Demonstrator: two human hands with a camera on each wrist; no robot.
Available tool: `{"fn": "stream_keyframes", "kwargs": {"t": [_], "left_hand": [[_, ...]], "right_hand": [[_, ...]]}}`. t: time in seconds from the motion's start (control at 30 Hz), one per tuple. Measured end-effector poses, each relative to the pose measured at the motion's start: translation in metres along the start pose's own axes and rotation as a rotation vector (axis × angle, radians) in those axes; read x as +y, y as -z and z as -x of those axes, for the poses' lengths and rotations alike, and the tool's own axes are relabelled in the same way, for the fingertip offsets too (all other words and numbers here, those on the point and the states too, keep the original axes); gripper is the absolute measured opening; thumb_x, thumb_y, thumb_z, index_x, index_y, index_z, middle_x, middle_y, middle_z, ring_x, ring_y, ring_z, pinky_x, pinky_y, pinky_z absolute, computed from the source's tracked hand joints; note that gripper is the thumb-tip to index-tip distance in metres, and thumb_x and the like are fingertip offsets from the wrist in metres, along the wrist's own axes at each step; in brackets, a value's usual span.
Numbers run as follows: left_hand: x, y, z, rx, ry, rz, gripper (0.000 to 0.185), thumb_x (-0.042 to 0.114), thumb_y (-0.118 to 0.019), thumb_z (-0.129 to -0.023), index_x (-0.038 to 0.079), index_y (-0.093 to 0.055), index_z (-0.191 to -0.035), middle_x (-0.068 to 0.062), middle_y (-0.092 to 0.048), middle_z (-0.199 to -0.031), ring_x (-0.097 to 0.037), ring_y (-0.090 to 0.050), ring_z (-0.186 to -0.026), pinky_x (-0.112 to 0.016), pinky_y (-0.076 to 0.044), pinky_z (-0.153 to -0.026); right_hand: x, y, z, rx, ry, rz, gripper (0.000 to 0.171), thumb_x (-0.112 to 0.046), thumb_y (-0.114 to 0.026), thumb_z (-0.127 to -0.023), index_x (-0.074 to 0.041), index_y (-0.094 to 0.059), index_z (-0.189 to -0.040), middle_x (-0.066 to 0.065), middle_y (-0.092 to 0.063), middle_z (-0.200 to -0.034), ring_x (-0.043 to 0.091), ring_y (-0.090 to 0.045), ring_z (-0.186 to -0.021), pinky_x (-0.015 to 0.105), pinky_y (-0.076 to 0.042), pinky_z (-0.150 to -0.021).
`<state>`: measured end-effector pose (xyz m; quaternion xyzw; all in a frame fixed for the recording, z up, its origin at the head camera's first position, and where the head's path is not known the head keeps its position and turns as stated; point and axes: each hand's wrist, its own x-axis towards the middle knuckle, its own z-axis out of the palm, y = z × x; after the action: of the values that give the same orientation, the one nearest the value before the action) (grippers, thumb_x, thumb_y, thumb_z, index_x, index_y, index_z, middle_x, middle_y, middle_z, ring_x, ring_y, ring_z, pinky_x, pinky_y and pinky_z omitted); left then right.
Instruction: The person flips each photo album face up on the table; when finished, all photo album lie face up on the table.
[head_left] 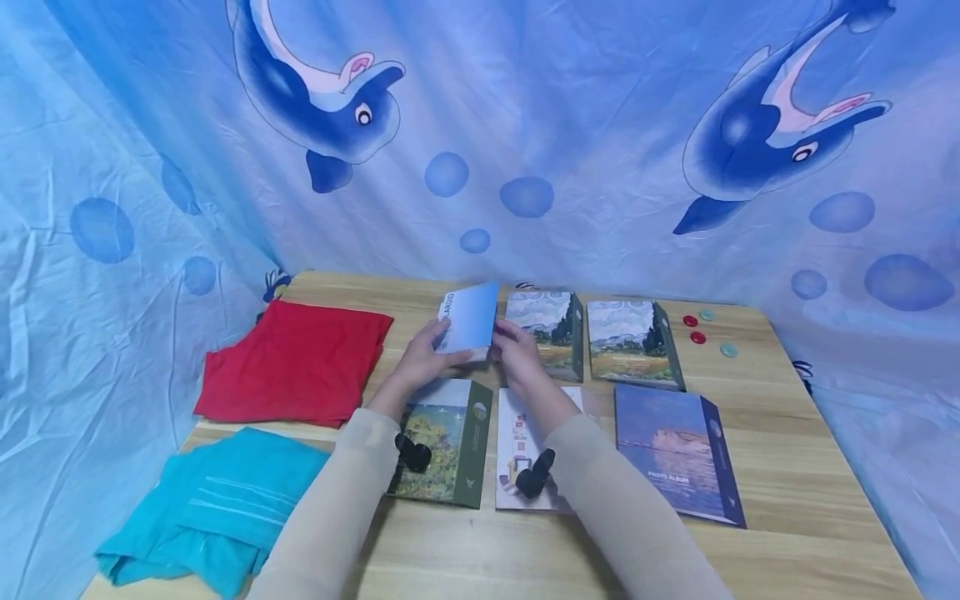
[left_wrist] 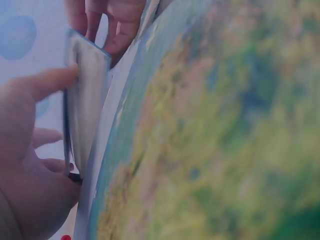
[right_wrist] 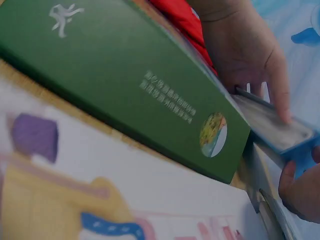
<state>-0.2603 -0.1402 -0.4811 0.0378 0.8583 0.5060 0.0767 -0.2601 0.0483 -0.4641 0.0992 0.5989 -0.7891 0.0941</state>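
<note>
Both hands hold a small blue-and-white album (head_left: 468, 317) with dark lettering on its cover, tilted up above the table. My left hand (head_left: 423, 358) grips its left side, with the thumb along the pale page edge (left_wrist: 87, 105) that faces me. At the other end, my right hand (head_left: 517, 350) pinches the right side between thumb and fingers. Below the left wrist lies a green-spined album (head_left: 468, 442) with a yellow-green painting on its cover. A white album with small drawings (head_left: 517, 492) lies under my right forearm and is partly covered by it.
Two landscape-painting albums (head_left: 551, 333) (head_left: 626, 342) lie at the back right. Nearer is a purple-blue photo album (head_left: 667, 450). Several red and green discs (head_left: 698, 337) sit on the far right. To the left lie red cloth (head_left: 292, 362) and turquoise cloth (head_left: 217, 500). A dolphin-print curtain (head_left: 585, 108) hangs behind.
</note>
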Motion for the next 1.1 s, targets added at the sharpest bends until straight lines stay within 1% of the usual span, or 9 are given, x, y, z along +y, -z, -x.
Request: {"fn": "stream_keyframes", "kwargs": {"t": [0.13, 0.23, 0.3, 0.47, 0.63, 0.77, 0.9, 0.97, 1.1], "left_hand": [[0.005, -0.006, 0.003, -0.013, -0.045, 0.057, 0.096, 0.052, -0.079, -0.084, 0.016, -0.033, -0.160, -0.013, -0.005, -0.170, -0.037, -0.011, -0.154, -0.054, -0.018, -0.122], [0.008, -0.013, 0.004, -0.028, -0.098, 0.100, 0.096, 0.049, -0.082, -0.082, 0.018, -0.034, -0.160, -0.012, -0.011, -0.169, -0.039, -0.017, -0.152, -0.054, -0.023, -0.121], [0.010, -0.018, 0.003, -0.010, -0.137, 0.114, 0.097, 0.044, -0.085, -0.080, 0.019, -0.034, -0.159, -0.012, -0.022, -0.167, -0.039, -0.028, -0.149, -0.054, -0.029, -0.118], [0.018, -0.022, 0.004, 0.145, -0.239, 0.103, 0.089, 0.026, -0.088, -0.080, 0.014, -0.042, -0.155, -0.017, -0.048, -0.152, -0.039, -0.049, -0.135, -0.053, -0.043, -0.109], [0.025, -0.023, 0.006, 0.272, -0.314, 0.097, 0.073, 0.016, -0.084, -0.083, 0.011, -0.052, -0.148, -0.017, -0.058, -0.142, -0.034, -0.055, -0.131, -0.047, -0.046, -0.108], [0.025, -0.022, 0.008, 0.370, -0.299, 0.105, 0.071, 0.014, -0.080, -0.084, 0.012, -0.050, -0.149, -0.018, -0.060, -0.138, -0.035, -0.059, -0.125, -0.047, -0.051, -0.103], [0.020, -0.017, 0.010, 0.449, -0.242, 0.156, 0.078, 0.013, -0.077, -0.087, 0.015, -0.040, -0.155, -0.020, -0.052, -0.144, -0.039, -0.055, -0.128, -0.052, -0.051, -0.101], [0.016, -0.012, 0.010, 0.461, -0.199, 0.158, 0.078, 0.014, -0.075, -0.089, 0.015, -0.038, -0.157, -0.019, -0.047, -0.149, -0.040, -0.051, -0.132, -0.053, -0.049, -0.103], [0.006, 0.001, 0.011, 0.443, -0.081, 0.084, 0.071, 0.022, -0.073, -0.091, 0.009, -0.042, -0.154, -0.017, -0.043, -0.155, -0.039, -0.045, -0.138, -0.052, -0.043, -0.110]], "right_hand": [[-0.002, 0.003, -0.002, 0.004, -0.020, -0.058, 0.048, -0.001, -0.056, -0.100, 0.003, -0.046, -0.148, 0.017, -0.056, -0.135, 0.019, -0.059, -0.106, 0.021, -0.053, -0.088], [-0.004, 0.006, -0.002, -0.020, -0.037, -0.106, 0.047, -0.005, -0.058, -0.101, 0.003, -0.049, -0.146, 0.014, -0.060, -0.122, 0.013, -0.057, -0.091, 0.017, -0.050, -0.073], [-0.005, 0.006, 0.000, -0.055, -0.038, -0.095, 0.048, -0.008, -0.057, -0.102, 0.002, -0.047, -0.148, 0.013, -0.060, -0.121, 0.012, -0.057, -0.091, 0.017, -0.049, -0.070], [-0.007, -0.001, 0.003, -0.140, -0.011, -0.034, 0.050, -0.009, -0.052, -0.104, -0.004, -0.042, -0.153, 0.021, -0.055, -0.140, 0.020, -0.060, -0.108, 0.025, -0.053, -0.088], [-0.002, -0.008, 0.002, -0.180, 0.029, 0.016, 0.051, -0.002, -0.051, -0.103, -0.004, -0.042, -0.153, 0.022, -0.049, -0.148, 0.034, -0.057, -0.124, 0.039, -0.048, -0.106], [0.004, -0.008, -0.001, -0.180, 0.024, 0.127, 0.053, -0.008, -0.055, -0.103, -0.001, -0.039, -0.153, 0.025, -0.045, -0.150, 0.039, -0.049, -0.134, 0.044, -0.041, -0.113], [0.011, -0.008, -0.003, -0.161, 0.014, 0.279, 0.061, -0.016, -0.058, -0.103, -0.002, -0.034, -0.156, 0.026, -0.039, -0.155, 0.039, -0.039, -0.142, 0.046, -0.035, -0.117], [0.013, -0.008, -0.003, -0.161, 0.010, 0.316, 0.063, -0.017, -0.059, -0.102, -0.002, -0.032, -0.157, 0.025, -0.036, -0.157, 0.038, -0.036, -0.145, 0.046, -0.034, -0.118], [0.015, -0.012, -0.001, -0.165, 0.005, 0.317, 0.064, -0.017, -0.059, -0.102, 0.000, -0.031, -0.157, 0.024, -0.033, -0.159, 0.037, -0.032, -0.147, 0.044, -0.033, -0.118]]}}
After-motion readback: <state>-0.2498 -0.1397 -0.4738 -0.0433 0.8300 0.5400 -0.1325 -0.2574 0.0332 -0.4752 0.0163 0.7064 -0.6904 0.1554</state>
